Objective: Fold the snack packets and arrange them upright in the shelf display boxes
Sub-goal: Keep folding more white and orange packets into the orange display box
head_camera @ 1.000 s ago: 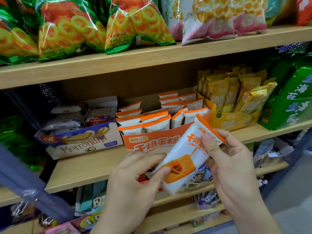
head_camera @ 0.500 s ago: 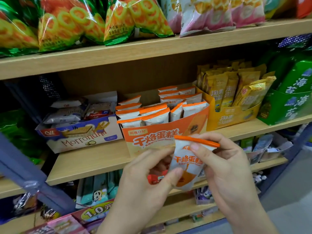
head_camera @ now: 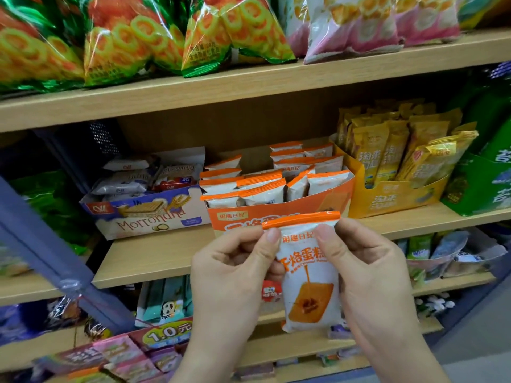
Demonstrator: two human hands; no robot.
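At the front of the middle shelf (head_camera: 154,252), one packet (head_camera: 308,275) was held upright in the air. From the head camera its top edge overlapped the front wall of the orange box (head_camera: 334,200). Whether packet and box touched could not be told.

Left hand (head_camera: 235,269): fingers curled, thumb pressed on the packet's upper left corner, just below the orange seal strip.

Right hand (head_camera: 370,269): fingers curled behind the packet's right edge, thumb pressed on the upper right corner.

Both hands pinched the same packet and were close together, one on each side of it. The printed face was turned toward the camera. The packet's lower end hung free between the two wrists.

The orange box stood on the middle shelf. It held rows of matching packets (head_camera: 260,189), all upright with their orange seals at the top.

Neighbouring items on the same shelf:
- wafer box (head_camera: 149,217), just beside the orange box on the left;
- yellow box (head_camera: 392,200) of upright yellow sachets, just beside it on the right;
- green box (head_camera: 481,189), farther right.

The upper shelf (head_camera: 249,87) carried ring-snack bags (head_camera: 124,42) and pink bags (head_camera: 359,23). The lower shelves held further goods, too blurred to identify.
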